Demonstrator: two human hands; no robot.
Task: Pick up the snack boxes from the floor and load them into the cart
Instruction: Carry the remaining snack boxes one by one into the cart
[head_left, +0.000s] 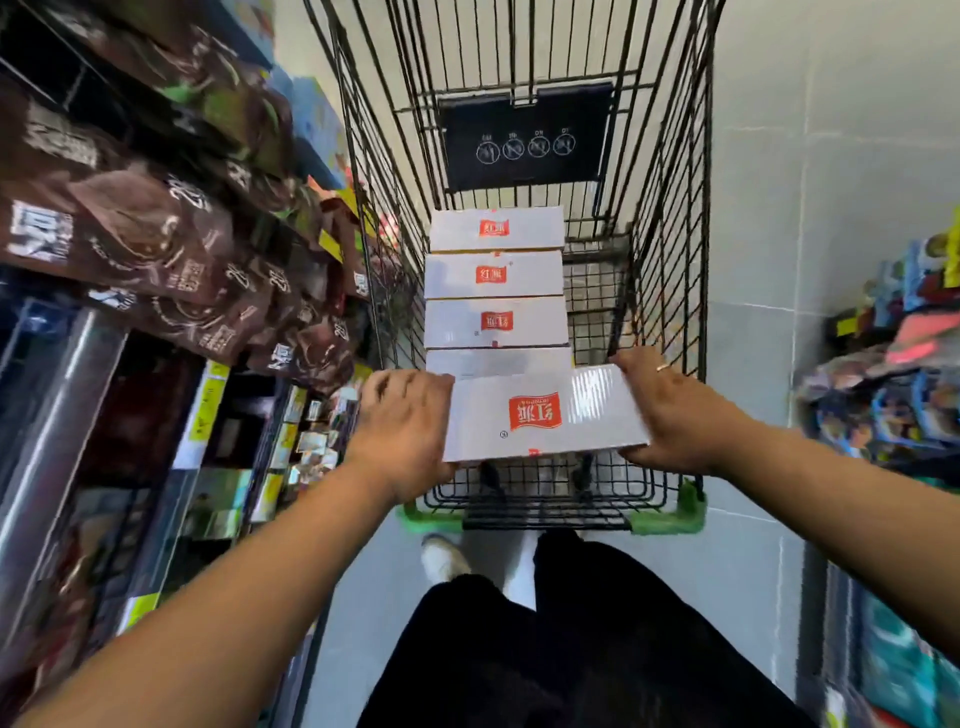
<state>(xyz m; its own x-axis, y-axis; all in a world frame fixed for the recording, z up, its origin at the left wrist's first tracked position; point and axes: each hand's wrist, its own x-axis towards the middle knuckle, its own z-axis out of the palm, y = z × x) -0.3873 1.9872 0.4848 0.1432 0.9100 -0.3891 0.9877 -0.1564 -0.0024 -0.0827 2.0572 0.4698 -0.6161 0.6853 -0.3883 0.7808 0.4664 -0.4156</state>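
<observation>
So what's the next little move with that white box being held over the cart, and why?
Probably lower the box into the cart, onto the bare wire floor right of the row of boxes. The left hand and right hand grip its ends above the basket, and that strip looks free.

Head view, steeply down over cart.

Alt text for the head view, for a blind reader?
The left hand and right hand hold a white, red-labelled snack box by its ends above the near end of a wire cart. Four more boxes lie in a row inside.
</observation>
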